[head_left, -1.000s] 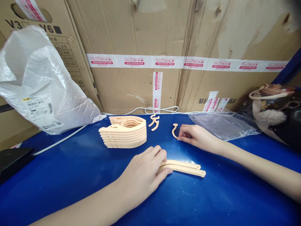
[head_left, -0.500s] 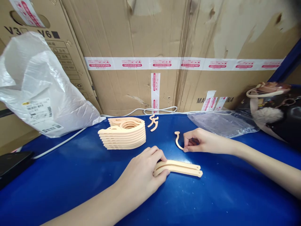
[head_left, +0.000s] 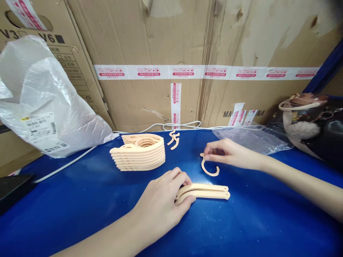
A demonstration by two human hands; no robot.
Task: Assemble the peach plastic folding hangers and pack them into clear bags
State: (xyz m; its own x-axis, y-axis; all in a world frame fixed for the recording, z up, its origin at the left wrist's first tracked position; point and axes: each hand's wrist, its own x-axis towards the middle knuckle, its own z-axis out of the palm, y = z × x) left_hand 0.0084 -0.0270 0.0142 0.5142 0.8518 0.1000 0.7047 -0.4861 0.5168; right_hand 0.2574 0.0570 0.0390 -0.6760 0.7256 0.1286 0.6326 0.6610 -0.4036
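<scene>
My left hand [head_left: 171, 200] is closed round the curved end of two beige hanger arms [head_left: 209, 191], which lie side by side with their holed ends pointing right. Farther back and to the right, my right hand [head_left: 223, 153] pinches a beige hanger hook [head_left: 210, 174] near its flat end. The hook's curved part hangs toward me, and the fingers partly hide its upper end. To the left stands a neat stack of beige folded hangers [head_left: 140, 159]. Beyond my left hand a few loose beige hooks [head_left: 174, 140] lie together.
The table [head_left: 241, 221] is blue. A white plastic bag [head_left: 48, 100] leans at the left above a black device [head_left: 14, 189]. Large cardboard boxes [head_left: 150, 100] wall off the back, with a white cable [head_left: 184, 125] along their foot. Clear plastic [head_left: 249, 137] and a dark bag [head_left: 327, 132] lie right.
My right hand has shifted slightly up and left, its grip moving to the hook's flat end, and the hook's curved end now shows. My left hand stays on the hanger arms.
</scene>
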